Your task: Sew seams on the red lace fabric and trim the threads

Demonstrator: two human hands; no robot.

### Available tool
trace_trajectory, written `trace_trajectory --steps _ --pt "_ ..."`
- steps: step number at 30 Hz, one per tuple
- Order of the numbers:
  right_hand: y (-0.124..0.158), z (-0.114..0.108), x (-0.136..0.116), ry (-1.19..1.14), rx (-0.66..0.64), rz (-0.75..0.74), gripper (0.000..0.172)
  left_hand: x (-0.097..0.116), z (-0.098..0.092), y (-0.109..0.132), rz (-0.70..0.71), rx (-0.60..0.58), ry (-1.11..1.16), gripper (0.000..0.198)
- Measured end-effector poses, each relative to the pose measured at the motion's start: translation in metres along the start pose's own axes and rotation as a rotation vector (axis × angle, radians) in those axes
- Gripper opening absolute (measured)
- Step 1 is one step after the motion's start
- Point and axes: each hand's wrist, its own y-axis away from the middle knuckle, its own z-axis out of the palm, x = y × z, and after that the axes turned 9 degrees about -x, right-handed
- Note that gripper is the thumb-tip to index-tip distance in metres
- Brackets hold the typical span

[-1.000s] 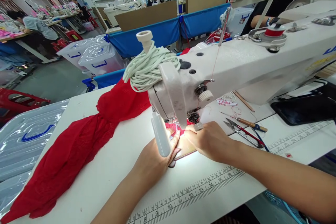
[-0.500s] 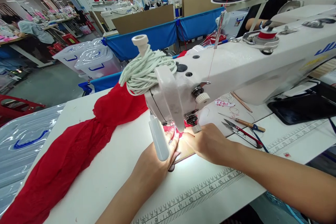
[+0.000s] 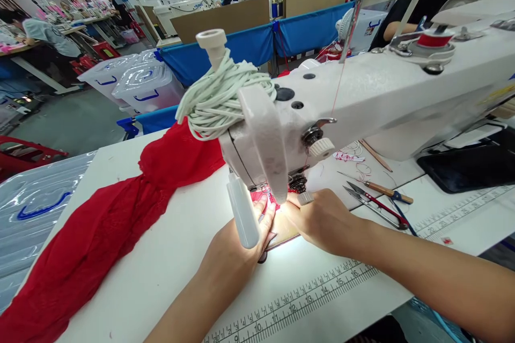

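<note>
The white sewing machine (image 3: 362,86) stands in front of me, its head over both hands. My left hand (image 3: 231,249) lies with its fingers stretched flat on a small piece of red fabric (image 3: 259,195) beneath the machine head. A pale handle-shaped part (image 3: 243,214) covers some of that hand. On the other side, my right hand (image 3: 324,220) has its fingers curled and pressed together at the fabric's edge; its fingertips are partly hidden by the machine. A long gathered red cloth (image 3: 108,225) stretches over the table at the left.
Thread snips (image 3: 378,206) and a wooden-handled awl (image 3: 380,187) lie right of my right hand, near a black phone (image 3: 466,166). A ruler strip (image 3: 293,308) runs along the front. Coiled pale cord (image 3: 225,102) hangs on the machine. Clear plastic boxes (image 3: 148,83) stand beyond.
The view has shifted a little, so the machine sits slightly larger and further right. Both hands keep nearly the same place at the fabric.
</note>
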Motion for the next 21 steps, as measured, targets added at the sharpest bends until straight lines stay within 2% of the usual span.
trace_trajectory --steps 3,10,16,21 --pt "0.0 -0.002 0.0 -0.001 -0.036 0.012 0.021 0.003 -0.002 -0.003 -0.034 0.009 0.04 0.04" --pt "0.002 -0.004 -0.002 0.007 -0.018 -0.048 0.019 0.007 -0.008 -0.001 -0.05 0.013 0.009 0.034" --pt "0.002 -0.006 -0.003 -0.015 -0.123 -0.008 0.018 0.006 -0.012 -0.003 -0.058 0.008 0.06 0.035" --pt "0.001 -0.005 -0.002 -0.034 -0.124 -0.001 0.017 0.006 -0.014 -0.005 -0.069 0.024 0.084 0.037"
